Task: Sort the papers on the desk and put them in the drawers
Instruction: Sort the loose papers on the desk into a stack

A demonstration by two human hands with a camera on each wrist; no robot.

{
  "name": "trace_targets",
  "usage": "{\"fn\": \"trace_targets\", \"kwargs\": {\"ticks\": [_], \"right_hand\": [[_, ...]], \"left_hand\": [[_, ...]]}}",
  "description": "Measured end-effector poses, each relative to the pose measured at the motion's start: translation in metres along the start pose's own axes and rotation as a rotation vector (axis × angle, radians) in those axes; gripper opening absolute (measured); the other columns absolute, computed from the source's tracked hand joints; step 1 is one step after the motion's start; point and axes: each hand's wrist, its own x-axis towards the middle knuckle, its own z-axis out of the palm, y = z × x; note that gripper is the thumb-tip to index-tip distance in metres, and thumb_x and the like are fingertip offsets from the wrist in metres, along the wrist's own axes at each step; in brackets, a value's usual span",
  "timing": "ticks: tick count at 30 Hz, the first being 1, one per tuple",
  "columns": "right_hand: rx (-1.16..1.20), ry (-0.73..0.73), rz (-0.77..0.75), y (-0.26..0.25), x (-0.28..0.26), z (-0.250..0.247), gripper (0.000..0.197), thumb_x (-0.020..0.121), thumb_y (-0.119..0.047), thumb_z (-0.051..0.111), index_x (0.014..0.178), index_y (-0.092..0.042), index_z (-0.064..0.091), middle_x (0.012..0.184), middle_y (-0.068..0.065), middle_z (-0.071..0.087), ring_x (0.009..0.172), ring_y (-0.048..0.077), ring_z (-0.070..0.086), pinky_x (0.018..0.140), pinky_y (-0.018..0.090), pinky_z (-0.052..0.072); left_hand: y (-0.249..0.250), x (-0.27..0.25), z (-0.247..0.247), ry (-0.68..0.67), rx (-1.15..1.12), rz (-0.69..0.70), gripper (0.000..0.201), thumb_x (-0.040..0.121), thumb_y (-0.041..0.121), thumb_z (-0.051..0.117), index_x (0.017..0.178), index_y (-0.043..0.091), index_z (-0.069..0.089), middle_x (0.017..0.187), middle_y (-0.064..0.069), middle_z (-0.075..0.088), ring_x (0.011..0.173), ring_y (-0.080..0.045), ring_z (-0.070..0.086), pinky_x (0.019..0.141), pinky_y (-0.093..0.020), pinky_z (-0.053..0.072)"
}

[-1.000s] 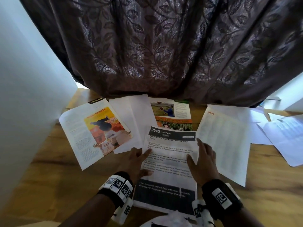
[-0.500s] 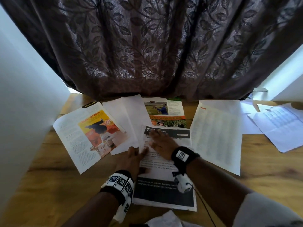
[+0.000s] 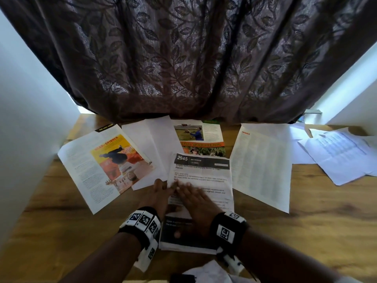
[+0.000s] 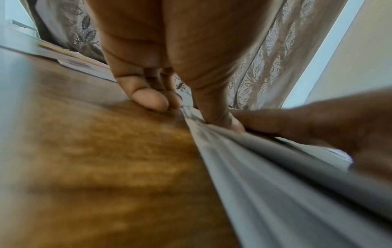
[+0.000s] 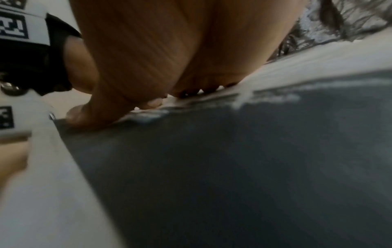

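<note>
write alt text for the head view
A left hand and a right hand rest on a printed sheet headed "2945 Bedroom" on a wooden desk. Magazine pages and an index page lie beside it, before a curtain.

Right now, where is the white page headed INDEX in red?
Head view: the white INDEX page lies on the wooden desk, right of the black-headed 2945 sheet.

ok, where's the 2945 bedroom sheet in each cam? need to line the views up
Head: the 2945 sheet lies low centre, its black header band at the far end.
Left wrist: its grey edge runs from centre to the lower right.
Right wrist: its dark printed band fills the lower centre and right.
Shared landmark: the leaf-pattern curtain hangs behind the sheet in all three.
</note>
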Motion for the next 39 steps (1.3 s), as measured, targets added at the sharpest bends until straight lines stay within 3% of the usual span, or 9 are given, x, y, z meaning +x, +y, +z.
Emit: {"fn": "trace_targets", "kwargs": {"ticks": [3, 5, 8, 12, 15, 19, 30, 34, 39], "right_hand": [[-0.065, -0.039, 0.057, 0.023, -0.015, 0.008, 0.13, 0.069, -0.095, 0.042, 0.156, -0.022, -0.021, 0.162, 0.0, -0.029, 0.149, 0.022, -0.027, 0.119, 0.047, -0.018], [-0.045, -0.049, 0.152, 0.052, -0.028, 0.002, 0.135, 0.064, -0.096, 0.046, 0.154, -0.026, -0.026, 0.16, -0.002, -0.033, 0.148, 0.022, -0.029, 0.118, 0.05, -0.018], [-0.022, -0.049, 0.243, 0.087, -0.045, -0.001, 0.14, 0.058, -0.097, 0.05, 0.151, -0.032, -0.031, 0.158, -0.008, -0.038, 0.147, 0.021, -0.032, 0.118, 0.055, -0.017], [-0.03, -0.045, 0.244, 0.094, -0.052, 0.0, 0.141, 0.057, -0.097, 0.051, 0.15, -0.033, -0.034, 0.157, -0.008, -0.039, 0.147, 0.022, -0.033, 0.117, 0.056, -0.018], [-0.03, -0.048, 0.247, 0.091, -0.051, -0.001, 0.14, 0.059, -0.096, 0.051, 0.15, -0.032, -0.033, 0.156, -0.007, -0.039, 0.146, 0.023, -0.034, 0.117, 0.057, -0.018], [-0.037, -0.046, 0.251, 0.091, -0.052, -0.001, 0.14, 0.058, -0.097, 0.05, 0.15, -0.032, -0.033, 0.155, -0.008, -0.041, 0.146, 0.023, -0.035, 0.117, 0.057, -0.019], [0.01, -0.018, 0.22, 0.095, -0.053, 0.001, 0.139, 0.058, -0.096, 0.051, 0.151, -0.034, -0.031, 0.159, -0.008, -0.036, 0.146, 0.022, -0.033, 0.118, 0.057, -0.018], [0.033, 0.015, 0.199, 0.094, -0.055, 0.001, 0.138, 0.058, -0.096, 0.051, 0.152, -0.034, -0.029, 0.16, -0.008, -0.034, 0.147, 0.021, -0.033, 0.119, 0.057, -0.018], [0.145, 0.063, 0.164, 0.091, -0.059, -0.004, 0.13, 0.064, -0.091, 0.054, 0.153, -0.037, -0.024, 0.16, -0.009, -0.033, 0.146, 0.021, -0.033, 0.118, 0.054, -0.019]], "left_hand": [[0.01, -0.006, -0.003, -0.05, -0.216, 0.018, 0.063, 0.082, 0.039, 0.075, 0.132, 0.018, 0.044, 0.124, -0.007, 0.051, 0.102, -0.014, 0.065, 0.082, -0.037, 0.058], [0.007, -0.006, 0.0, 0.01, -0.205, 0.109, 0.054, 0.078, 0.04, 0.079, 0.11, 0.016, 0.043, 0.117, -0.016, 0.055, 0.091, -0.026, 0.071, 0.074, -0.05, 0.06], [0.008, -0.009, -0.007, -0.017, 0.101, 0.161, 0.064, 0.083, 0.044, 0.072, 0.136, 0.023, 0.041, 0.132, -0.014, 0.044, 0.106, -0.025, 0.059, 0.082, -0.038, 0.057], [0.02, -0.017, -0.012, -0.027, 0.836, 0.144, 0.105, 0.071, 0.075, 0.061, 0.152, 0.035, 0.008, 0.141, -0.011, 0.025, 0.13, -0.034, 0.026, 0.108, -0.05, 0.029], [0.036, -0.021, 0.01, -0.08, 0.832, 0.232, 0.132, 0.057, 0.077, 0.071, 0.153, 0.027, -0.005, 0.159, -0.013, -0.014, 0.146, -0.042, -0.007, 0.115, -0.061, 0.004], [0.045, -0.028, 0.054, -0.283, 0.84, 0.454, 0.143, 0.053, 0.084, 0.067, 0.149, 0.029, -0.025, 0.145, -0.005, -0.046, 0.137, -0.034, -0.038, 0.108, -0.056, -0.025], [-0.026, -0.03, -0.009, -0.27, 0.769, 0.331, 0.152, 0.042, 0.091, 0.062, 0.137, 0.035, -0.043, 0.145, 0.01, -0.05, 0.141, -0.023, -0.037, 0.115, -0.048, -0.021], [-0.012, -0.03, -0.012, -0.254, 0.845, 0.295, 0.148, 0.049, 0.086, 0.065, 0.148, 0.028, -0.029, 0.149, 0.007, -0.042, 0.145, -0.025, -0.028, 0.112, -0.053, -0.024], [0.031, -0.021, -0.031, -0.141, 0.777, 0.304, 0.13, 0.053, 0.094, 0.051, 0.155, 0.027, 0.005, 0.163, 0.006, 0.003, 0.15, -0.019, -0.004, 0.118, -0.055, -0.011]]}}
